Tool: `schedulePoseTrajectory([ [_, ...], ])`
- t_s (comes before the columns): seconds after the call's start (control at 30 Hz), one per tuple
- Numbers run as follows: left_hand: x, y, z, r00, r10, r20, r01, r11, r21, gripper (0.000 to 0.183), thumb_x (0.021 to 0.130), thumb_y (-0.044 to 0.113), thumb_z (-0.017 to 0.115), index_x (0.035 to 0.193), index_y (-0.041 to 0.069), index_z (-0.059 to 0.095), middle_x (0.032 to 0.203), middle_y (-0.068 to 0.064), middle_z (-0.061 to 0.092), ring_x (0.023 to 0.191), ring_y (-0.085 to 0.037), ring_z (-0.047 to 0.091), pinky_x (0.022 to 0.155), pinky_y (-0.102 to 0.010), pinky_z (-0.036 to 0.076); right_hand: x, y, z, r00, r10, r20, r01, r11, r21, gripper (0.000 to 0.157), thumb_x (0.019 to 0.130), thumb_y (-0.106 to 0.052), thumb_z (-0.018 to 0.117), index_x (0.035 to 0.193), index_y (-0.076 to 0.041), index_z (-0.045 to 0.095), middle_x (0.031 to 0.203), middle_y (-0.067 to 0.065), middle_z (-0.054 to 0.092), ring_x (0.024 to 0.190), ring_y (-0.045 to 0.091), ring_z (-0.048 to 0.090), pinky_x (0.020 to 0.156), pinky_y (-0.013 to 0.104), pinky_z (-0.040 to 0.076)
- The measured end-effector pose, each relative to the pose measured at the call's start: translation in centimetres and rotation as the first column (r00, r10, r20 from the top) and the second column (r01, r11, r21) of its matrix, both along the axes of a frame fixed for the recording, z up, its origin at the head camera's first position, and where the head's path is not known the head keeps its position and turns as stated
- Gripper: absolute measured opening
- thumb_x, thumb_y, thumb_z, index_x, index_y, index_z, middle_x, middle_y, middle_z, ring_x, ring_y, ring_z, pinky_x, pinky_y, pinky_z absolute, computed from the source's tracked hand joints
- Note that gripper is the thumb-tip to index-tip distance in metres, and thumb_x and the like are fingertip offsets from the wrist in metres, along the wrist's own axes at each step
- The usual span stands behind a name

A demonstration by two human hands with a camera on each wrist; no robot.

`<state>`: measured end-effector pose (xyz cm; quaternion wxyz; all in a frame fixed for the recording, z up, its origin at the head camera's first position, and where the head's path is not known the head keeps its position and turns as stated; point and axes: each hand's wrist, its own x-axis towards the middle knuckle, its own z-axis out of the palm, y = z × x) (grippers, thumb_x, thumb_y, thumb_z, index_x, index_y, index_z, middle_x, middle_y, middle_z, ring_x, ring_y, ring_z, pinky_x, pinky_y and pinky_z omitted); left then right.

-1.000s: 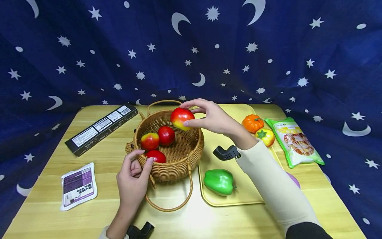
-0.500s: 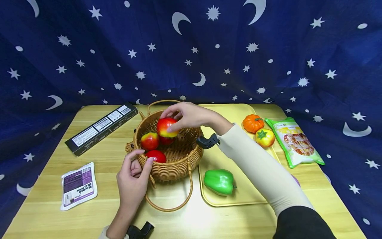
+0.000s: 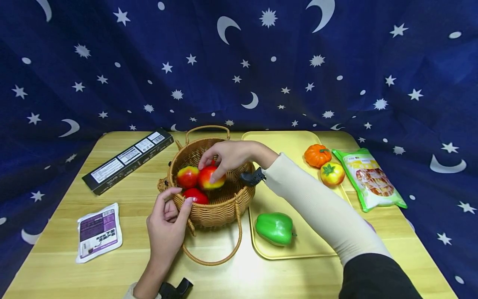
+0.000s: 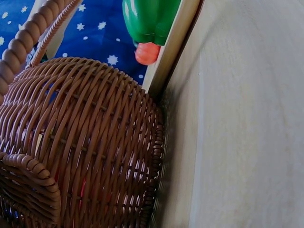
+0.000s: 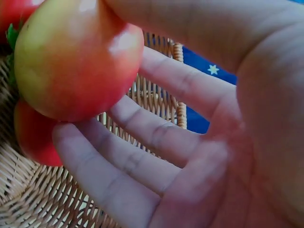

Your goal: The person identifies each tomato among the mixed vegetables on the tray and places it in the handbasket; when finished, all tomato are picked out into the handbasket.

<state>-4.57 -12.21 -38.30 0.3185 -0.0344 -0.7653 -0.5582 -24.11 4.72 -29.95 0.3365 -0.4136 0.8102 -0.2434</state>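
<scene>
Inside the round wicker basket [image 3: 216, 215], my right hand [image 3: 233, 154] holds a red and yellow tomato [image 3: 209, 178] between thumb and fingers. In the right wrist view green leaves show at the left side of this tomato [image 5: 78, 61], and a red fruit [image 5: 35, 137] lies under it. Left of it in the basket lie a red and yellow fruit [image 3: 187, 177] and a red fruit [image 3: 195, 195]. Another red fruit behind is mostly hidden by my right hand. My left hand [image 3: 166, 222] pinches the basket's near-left rim with thumb and index finger.
Right of the basket lies a yellow tray [image 3: 298, 250] with a green bell pepper [image 3: 274, 228], an orange pumpkin [image 3: 317, 155] and another tomato [image 3: 332, 173]. A green-edged food bag [image 3: 369, 178] is beyond. At left are a long black box [image 3: 127, 161] and a white-purple pouch [image 3: 99, 233].
My right hand has carried the tomato left and down, from over the basket's far right part to among the fruits inside. The left hand has stayed at the rim.
</scene>
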Motion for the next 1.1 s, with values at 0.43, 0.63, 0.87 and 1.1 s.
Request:
schedulePoseTrajectory([
  [0.43, 0.1, 0.1, 0.0, 1.0, -0.005, 0.013, 0.005, 1.0, 0.003, 0.032, 0.084, -0.01, 0.076, 0.114, -0.01, 0.063, 0.061, -0.017, 0.031, 0.058, -0.012, 0.028, 0.054, -0.025, 0.023, 0.4, 0.8, -0.1, 0.997, -0.05, 0.063, 0.056, 0.994, -0.096, 0.051, 0.09, -0.021, 0.081, 0.136, -0.009, 0.062, 0.131, 0.015, 0.061, 0.118, 0.028, 0.064, 0.092, 0.032, 0.053],
  [0.63, 0.1, 0.2, 0.0, 1.0, -0.01, 0.012, 0.01, 1.0, 0.007, 0.032, 0.084, -0.011, 0.076, 0.114, -0.01, 0.062, 0.061, -0.017, 0.031, 0.058, -0.01, 0.029, 0.054, -0.026, 0.024, 1.7, 2.8, 0.8, 0.993, -0.114, 0.031, 0.118, 0.956, -0.267, 0.045, 0.092, -0.02, 0.079, 0.133, -0.012, 0.064, 0.131, 0.003, 0.064, 0.119, 0.026, 0.064, 0.098, 0.034, 0.051],
  [0.87, 0.1, 0.2, 0.0, 1.0, -0.01, 0.006, 0.009, 1.0, 0.006, 0.032, 0.084, -0.012, 0.075, 0.114, -0.011, 0.062, 0.061, -0.016, 0.03, 0.058, -0.009, 0.029, 0.054, -0.026, 0.024, 4.5, 6.8, 2.1, 0.952, -0.306, 0.019, 0.272, 0.816, -0.51, 0.039, 0.094, -0.021, 0.076, 0.132, -0.015, 0.066, 0.127, -0.004, 0.066, 0.118, 0.015, 0.062, 0.1, 0.036, 0.051],
  [1.1, 0.2, 0.1, 0.2, 1.0, -0.004, 0.031, 0.003, 1.0, 0.014, 0.031, 0.086, -0.009, 0.075, 0.114, -0.009, 0.062, 0.062, -0.019, 0.03, 0.058, -0.01, 0.029, 0.055, -0.025, 0.024, 7.1, 12.0, 1.3, 0.775, -0.62, 0.125, 0.497, 0.473, -0.727, 0.036, 0.093, -0.008, 0.076, 0.128, -0.006, 0.067, 0.127, 0.013, 0.065, 0.119, 0.025, 0.063, 0.098, 0.033, 0.051],
])
